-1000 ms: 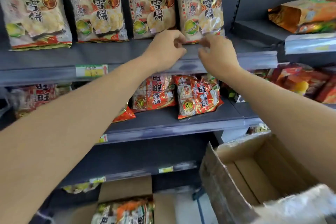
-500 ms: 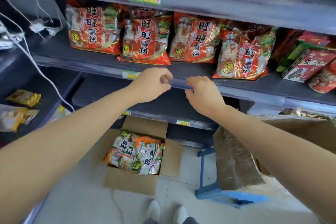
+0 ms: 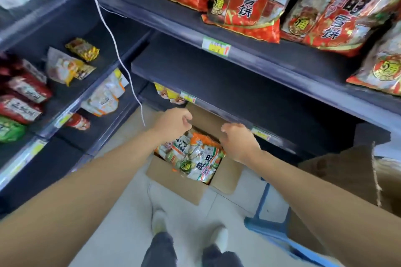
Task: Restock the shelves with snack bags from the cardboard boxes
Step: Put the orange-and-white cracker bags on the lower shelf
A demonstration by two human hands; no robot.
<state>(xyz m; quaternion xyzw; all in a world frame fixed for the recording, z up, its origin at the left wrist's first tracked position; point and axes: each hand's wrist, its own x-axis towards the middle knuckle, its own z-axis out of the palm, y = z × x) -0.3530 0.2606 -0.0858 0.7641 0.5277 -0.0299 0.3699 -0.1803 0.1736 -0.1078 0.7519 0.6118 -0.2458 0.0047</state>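
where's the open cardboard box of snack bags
Head view, centre: the open cardboard box sits on the pale floor, below the left hand and right hand.

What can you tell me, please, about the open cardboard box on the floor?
The cardboard box is plain brown, flaps folded outward, sitting flat on the pale floor with its far end under a dark shelf. White, orange and green snack bags fill it in a loose heap. The left hand and right hand hover above it, holding nothing.
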